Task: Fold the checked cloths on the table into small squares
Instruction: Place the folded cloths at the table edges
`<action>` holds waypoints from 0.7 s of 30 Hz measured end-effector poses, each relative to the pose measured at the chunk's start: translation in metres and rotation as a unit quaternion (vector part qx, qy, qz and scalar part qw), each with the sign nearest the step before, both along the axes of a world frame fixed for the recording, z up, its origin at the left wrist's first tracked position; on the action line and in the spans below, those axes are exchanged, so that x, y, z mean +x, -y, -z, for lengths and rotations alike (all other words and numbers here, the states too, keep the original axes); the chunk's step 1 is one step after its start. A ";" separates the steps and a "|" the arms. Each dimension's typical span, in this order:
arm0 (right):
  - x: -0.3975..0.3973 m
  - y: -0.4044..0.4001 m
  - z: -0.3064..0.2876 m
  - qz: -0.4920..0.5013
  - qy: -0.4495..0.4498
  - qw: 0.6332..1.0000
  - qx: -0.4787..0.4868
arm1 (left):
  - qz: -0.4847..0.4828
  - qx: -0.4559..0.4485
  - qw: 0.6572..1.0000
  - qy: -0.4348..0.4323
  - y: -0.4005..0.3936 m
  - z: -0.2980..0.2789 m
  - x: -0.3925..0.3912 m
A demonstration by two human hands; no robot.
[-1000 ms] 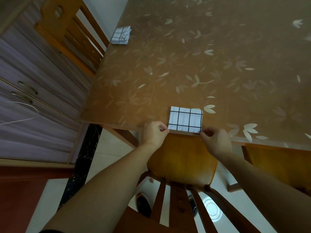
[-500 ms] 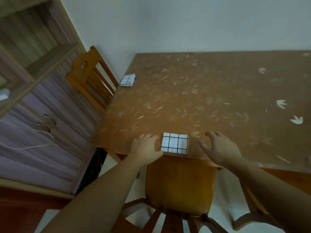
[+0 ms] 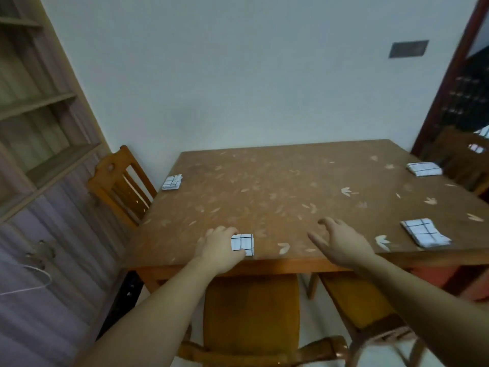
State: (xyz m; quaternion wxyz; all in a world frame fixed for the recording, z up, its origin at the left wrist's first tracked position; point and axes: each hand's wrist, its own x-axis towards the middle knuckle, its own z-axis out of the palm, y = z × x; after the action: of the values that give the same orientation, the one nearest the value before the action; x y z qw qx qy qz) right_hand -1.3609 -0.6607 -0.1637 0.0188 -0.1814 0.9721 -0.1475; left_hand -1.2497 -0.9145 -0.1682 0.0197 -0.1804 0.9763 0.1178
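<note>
The folded checked cloth (image 3: 242,244) lay at the tabletop's (image 3: 277,186) six o'clock edge, half under the left hand (image 3: 221,246), whose grip curled over its nine o'clock side. The right hand (image 3: 341,241), at three o'clock of it, hovered with a wide, empty grip. The cloth looked light, soft and liable to spring open; best pressed flat or pinched at its edges. Half a second earlier the right hand was nearer the cloth
</note>
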 end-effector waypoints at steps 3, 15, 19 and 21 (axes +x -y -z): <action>0.032 -0.040 -0.012 0.018 -0.006 1.000 -0.008 | 0.011 0.021 0.999 -0.025 -0.035 -0.011 0.018; 0.068 -0.189 -0.044 0.084 0.009 0.995 -0.052 | 0.054 0.063 0.995 -0.058 -0.171 -0.049 0.047; 0.060 -0.255 -0.047 0.091 -0.002 0.995 -0.050 | 0.057 0.052 0.996 -0.049 -0.246 -0.061 0.035; 0.055 -0.291 -0.046 0.093 -0.002 0.995 -0.037 | 0.059 0.044 0.997 -0.038 -0.287 -0.062 0.030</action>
State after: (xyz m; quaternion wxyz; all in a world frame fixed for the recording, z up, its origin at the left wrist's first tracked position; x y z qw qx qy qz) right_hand -1.3063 -0.3698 -0.1180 -0.0039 -0.0912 0.9786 -0.1843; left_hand -1.2199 -0.6272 -0.1059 -0.0026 -0.1164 0.9791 0.1665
